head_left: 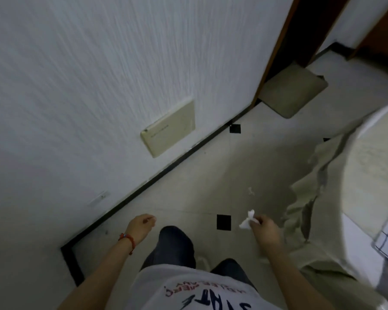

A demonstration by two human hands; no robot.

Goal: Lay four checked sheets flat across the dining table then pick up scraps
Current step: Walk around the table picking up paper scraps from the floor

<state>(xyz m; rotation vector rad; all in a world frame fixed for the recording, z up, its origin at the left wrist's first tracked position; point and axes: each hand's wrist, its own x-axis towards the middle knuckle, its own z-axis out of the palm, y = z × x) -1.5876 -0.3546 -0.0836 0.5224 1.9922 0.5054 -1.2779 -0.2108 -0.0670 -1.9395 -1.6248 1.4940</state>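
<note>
Head view: your right hand (pixel 263 227) pinches a paper scrap (pixel 246 221) beside the draped surface (pixel 367 175), while your left hand (pixel 140 227) hangs loosely curled, holding nothing.

A cream panel (pixel 169 128) sits on the white wall (pixel 87 63) at centre frame; a grey mat (pixel 293 91) lies by the doorway (pixel 300 30), upper right.
</note>
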